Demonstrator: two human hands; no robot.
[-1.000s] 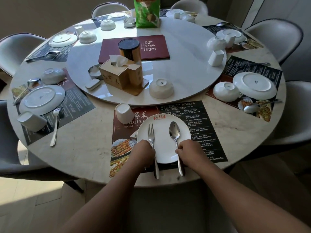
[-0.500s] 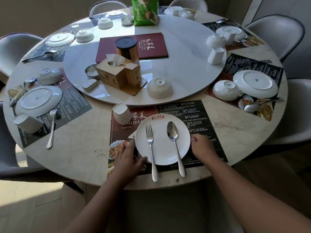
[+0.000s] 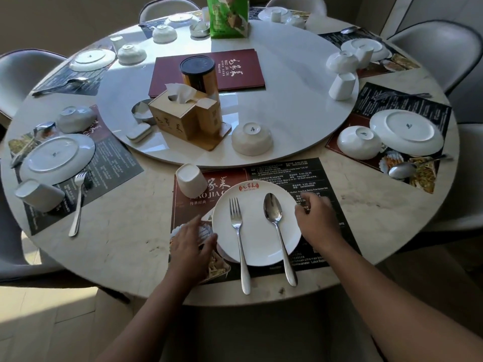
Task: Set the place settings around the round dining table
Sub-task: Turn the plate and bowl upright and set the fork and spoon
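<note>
A white plate (image 3: 254, 231) with a red logo sits on the dark menu placemat (image 3: 295, 176) at the near edge of the round table (image 3: 125, 231). A fork (image 3: 239, 239) and a spoon (image 3: 277, 231) lie side by side across the plate, their handles reaching past its near rim. My left hand (image 3: 192, 239) lies flat on the placemat, fingers spread, thumb against the plate's left rim. My right hand (image 3: 316, 218) hovers at the plate's right rim, fingers loosely curled and blurred. An upturned white cup (image 3: 190, 180) stands left of the plate. An upturned bowl (image 3: 252, 138) sits on the turntable.
The turntable (image 3: 287, 74) carries a wooden tissue box (image 3: 185, 118), a black-lidded tin (image 3: 200, 74), a red menu (image 3: 235, 66) and a green carton (image 3: 227, 17). Other settings with upturned plates, bowls and cups ring the table. Grey chairs (image 3: 431, 53) stand around it.
Both hands let go of the fork and spoon handles and spread out to the plate's two sides, then slid slightly forward. The fork and spoon now lie on the plate.
</note>
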